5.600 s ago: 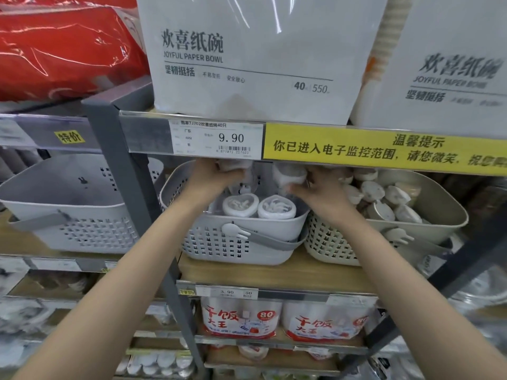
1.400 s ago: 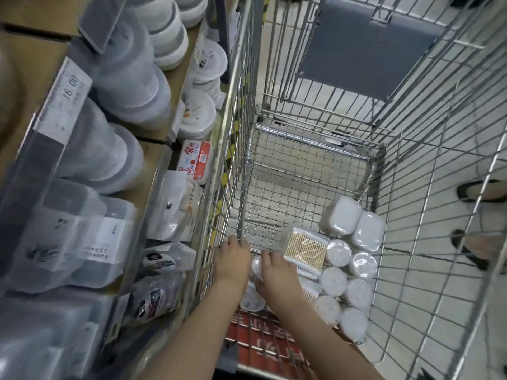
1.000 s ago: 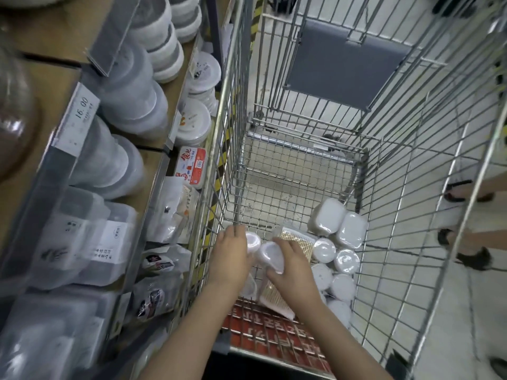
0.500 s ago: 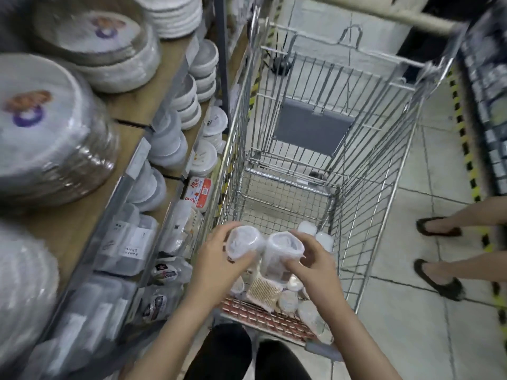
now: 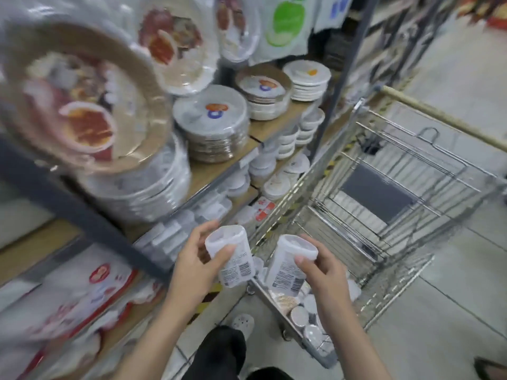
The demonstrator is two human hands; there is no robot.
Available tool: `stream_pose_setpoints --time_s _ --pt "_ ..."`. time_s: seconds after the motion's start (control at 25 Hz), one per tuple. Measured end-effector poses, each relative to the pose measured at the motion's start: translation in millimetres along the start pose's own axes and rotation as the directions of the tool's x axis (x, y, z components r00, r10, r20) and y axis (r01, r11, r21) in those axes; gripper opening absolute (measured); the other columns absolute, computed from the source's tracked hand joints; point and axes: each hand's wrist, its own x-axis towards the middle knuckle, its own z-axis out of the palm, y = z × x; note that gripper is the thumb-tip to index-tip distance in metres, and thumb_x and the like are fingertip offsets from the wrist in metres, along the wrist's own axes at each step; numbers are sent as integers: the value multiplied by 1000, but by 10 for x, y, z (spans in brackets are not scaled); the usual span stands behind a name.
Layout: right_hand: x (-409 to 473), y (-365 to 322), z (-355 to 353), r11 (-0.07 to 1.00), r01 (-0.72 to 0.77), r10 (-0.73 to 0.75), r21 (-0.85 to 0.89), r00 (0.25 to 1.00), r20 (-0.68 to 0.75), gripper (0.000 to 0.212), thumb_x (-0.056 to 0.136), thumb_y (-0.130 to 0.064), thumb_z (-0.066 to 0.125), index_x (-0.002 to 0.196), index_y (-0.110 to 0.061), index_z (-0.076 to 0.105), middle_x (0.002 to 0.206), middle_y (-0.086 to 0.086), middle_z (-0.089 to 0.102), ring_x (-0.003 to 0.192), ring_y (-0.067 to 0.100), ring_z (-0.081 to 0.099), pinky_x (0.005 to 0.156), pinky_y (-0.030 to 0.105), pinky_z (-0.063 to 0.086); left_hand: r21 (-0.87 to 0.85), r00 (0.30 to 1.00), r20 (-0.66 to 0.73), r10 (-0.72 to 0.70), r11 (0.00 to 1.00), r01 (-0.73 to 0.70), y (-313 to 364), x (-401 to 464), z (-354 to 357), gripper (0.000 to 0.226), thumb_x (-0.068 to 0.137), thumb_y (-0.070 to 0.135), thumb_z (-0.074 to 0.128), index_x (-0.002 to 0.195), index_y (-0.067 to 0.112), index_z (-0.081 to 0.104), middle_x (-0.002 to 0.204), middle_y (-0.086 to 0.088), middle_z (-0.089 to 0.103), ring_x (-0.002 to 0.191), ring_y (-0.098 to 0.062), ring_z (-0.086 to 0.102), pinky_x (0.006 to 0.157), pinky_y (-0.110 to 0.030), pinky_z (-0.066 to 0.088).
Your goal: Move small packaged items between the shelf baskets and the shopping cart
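My left hand [image 5: 193, 266] grips a small translucent white package [image 5: 233, 259] with a barcode label, held above the near left corner of the wire shopping cart [image 5: 389, 242]. My right hand [image 5: 323, 272] grips a second package of the same kind [image 5: 289, 263] just to the right of the first. Several more small white packages [image 5: 306, 311] and a pack with a tan face [image 5: 285, 299] lie on the cart's floor below my hands. The shelf baskets are out of view.
Shelves on the left carry wrapped stacks of paper plates [image 5: 211, 124], bowls [image 5: 310, 127] and red-printed packs [image 5: 71, 294]. A grey shelf upright [image 5: 343, 78] stands beside the cart. My dark trouser leg [image 5: 219, 352] and shoe [image 5: 242, 325] are below. Tiled floor lies to the right.
Both hands reached into the cart, took one package each and lifted them out. The view has swung up and left toward the shelves.
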Motion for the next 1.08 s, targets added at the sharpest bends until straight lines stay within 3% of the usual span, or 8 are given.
stream_pose_setpoints --time_s 0.16,0.32,0.48,0.6,0.8,0.96,1.08 --pt "-222 -40 451 999 12 -3 -34 966 260 66 55 -42 73 117 -21 64 107 0 71 100 17 67 76 29 56 -61 974 -226 -2 998 -12 40 -702 -490 29 77 18 75 102 29 65 91 15 73 84 -2 68 71 -20 54" --pt "-554 -27 1063 997 28 9 -69 875 483 63 56 -41 75 115 -21 66 107 2 72 102 22 66 80 36 54 -135 890 -455 -26 990 -41 81 -1450 -1098 29 77 8 74 97 28 69 89 13 74 82 -4 68 68 -17 54" --pt "-920 -102 1677 994 76 -5 -84 768 640 46 60 -31 75 106 -27 68 100 -4 74 93 12 68 69 23 53 -175 772 -634 -43 981 -89 119 -2000 -1679 29 81 4 67 100 25 68 86 12 74 77 -1 68 62 -15 53" --pt "-1194 -147 2205 991 114 -29 -74 708 706 53 55 -41 74 106 -28 68 101 -6 73 94 9 68 71 21 54 -174 703 -710 -40 977 -120 175 -2308 -2122 30 81 4 66 101 26 67 87 11 74 79 -5 69 65 -22 55" --pt "-1753 -138 3154 991 126 -47 -45 643 764 53 55 -42 75 106 -27 69 102 -4 73 95 13 68 74 23 55 -129 627 -779 7 977 -170 321 -2790 -2992 28 81 6 67 98 28 68 87 11 74 79 -5 69 59 -16 53" --pt "-2043 -225 3785 992 127 -82 1 635 768 47 63 -30 86 106 -31 66 99 -9 73 95 11 68 72 23 56 -90 567 -821 68 965 -247 486 -2975 -3633 23 83 11 64 103 20 67 86 15 73 76 0 67 59 -14 51" --pt "-2124 -361 4242 988 127 -149 86 660 736 42 68 -28 83 107 -31 65 104 -6 72 97 14 67 80 32 55 -75 524 -845 105 948 -311 621 -2937 -4102 32 78 27 66 110 21 65 94 9 72 84 -5 67 70 -24 53"
